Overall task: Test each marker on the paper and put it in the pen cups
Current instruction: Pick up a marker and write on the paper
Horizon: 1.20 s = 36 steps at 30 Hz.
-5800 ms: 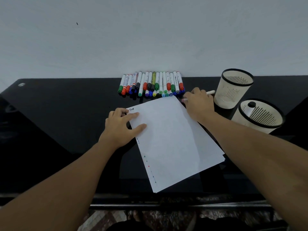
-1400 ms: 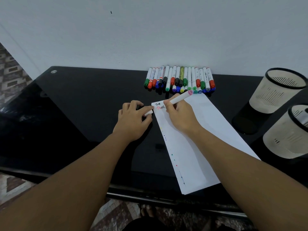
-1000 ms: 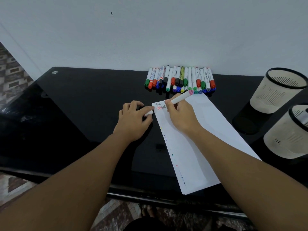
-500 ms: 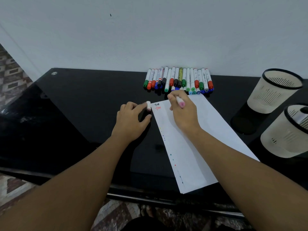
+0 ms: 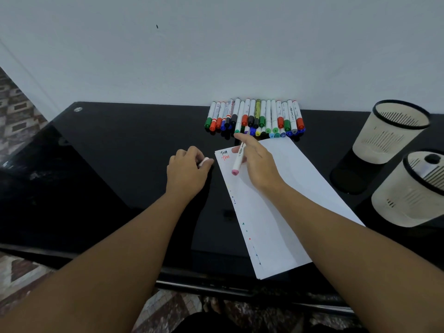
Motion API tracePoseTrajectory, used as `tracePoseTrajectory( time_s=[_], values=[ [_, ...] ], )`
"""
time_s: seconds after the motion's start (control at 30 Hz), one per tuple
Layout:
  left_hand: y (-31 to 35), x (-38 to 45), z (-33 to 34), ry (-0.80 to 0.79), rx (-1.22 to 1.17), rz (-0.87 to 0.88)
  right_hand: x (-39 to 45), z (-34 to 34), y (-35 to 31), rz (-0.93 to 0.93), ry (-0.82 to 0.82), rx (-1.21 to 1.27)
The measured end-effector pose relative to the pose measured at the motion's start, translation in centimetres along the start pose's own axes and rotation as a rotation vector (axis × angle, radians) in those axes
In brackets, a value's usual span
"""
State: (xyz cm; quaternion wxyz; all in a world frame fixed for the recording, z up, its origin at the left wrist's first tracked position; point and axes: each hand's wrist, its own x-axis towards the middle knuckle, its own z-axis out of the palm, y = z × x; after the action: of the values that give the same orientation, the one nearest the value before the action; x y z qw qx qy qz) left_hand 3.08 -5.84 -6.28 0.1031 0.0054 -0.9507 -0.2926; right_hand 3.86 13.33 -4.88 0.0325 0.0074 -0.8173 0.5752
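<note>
Right hand (image 5: 260, 167) is gripping a white marker (image 5: 238, 159) over the top left part of the paper (image 5: 283, 203); fingers are curling round the barrel, index finger sticking out toward the marker row. Marker's pink end is pointing down toward the person, hovering just above the sheet or touching it, cannot tell which. Writing tip is hidden behind the fingers.

Left hand (image 5: 187, 173) is sitting on the black surface (image 5: 115, 164) just left of the paper's top left corner, fingers curled, pinching a small white cap (image 5: 204, 161) between thumb and fingertips.

Paper is lying at an angle on the surface, long side running from top left down to bottom right, near corner reaching the front edge. Black scribble and red "Test" writing are showing in its top left corner, right beside the marker. Small coloured dots are running down its left margin.

Row of markers (image 5: 255, 118) is lying side by side against the white wall (image 5: 216, 49), just beyond the paper's top edge, caps in green, red, blue, black, yellow and light blue facing the person.

Two cream pen cups with black rims are standing on the right. Far cup (image 5: 389, 132) is looking empty from this angle. Near cup (image 5: 413, 188) is holding one marker with a black cap, partly cut off by the frame edge. Tiled floor (image 5: 19, 111) is showing at left.
</note>
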Motion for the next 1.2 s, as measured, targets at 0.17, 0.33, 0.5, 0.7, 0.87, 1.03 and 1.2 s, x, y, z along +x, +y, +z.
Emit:
tracePoseTrajectory(
  time_s=[0.17, 0.33, 0.5, 0.7, 0.87, 1.03, 1.2],
  values=[
    [-0.9, -0.7, 0.1, 0.051, -0.054, 0.108, 0.3, 0.1, -0.1, -0.007, 0.028, 0.035],
    [-0.5, -1.2, -0.5, 0.112, -0.129, 0.125, 0.7, -0.9, -1.6, 0.113, 0.028, 0.193],
    [0.2, -1.5, -0.9, 0.109, -0.252, 0.123, 1.8, -3.0, -2.8, 0.247, 0.014, 0.139],
    [0.0, -1.8, -0.5, 0.076, -0.264, 0.142, 1.2, -3.8, -2.4, -0.15, -0.222, -0.762],
    [0.3, -2.1, -0.6, 0.083, -0.231, 0.201, 1.0, -3.9, -2.9, -0.211, -0.22, -0.81],
    [0.3, -2.3, -0.6, 0.071, -0.222, 0.271, 1.2, -3.9, -2.6, -0.266, -0.219, -0.866],
    [0.3, -2.4, -0.4, 0.066, -0.15, 0.372, 1.4, -3.4, -2.0, -0.376, -0.224, -0.903]
  ],
)
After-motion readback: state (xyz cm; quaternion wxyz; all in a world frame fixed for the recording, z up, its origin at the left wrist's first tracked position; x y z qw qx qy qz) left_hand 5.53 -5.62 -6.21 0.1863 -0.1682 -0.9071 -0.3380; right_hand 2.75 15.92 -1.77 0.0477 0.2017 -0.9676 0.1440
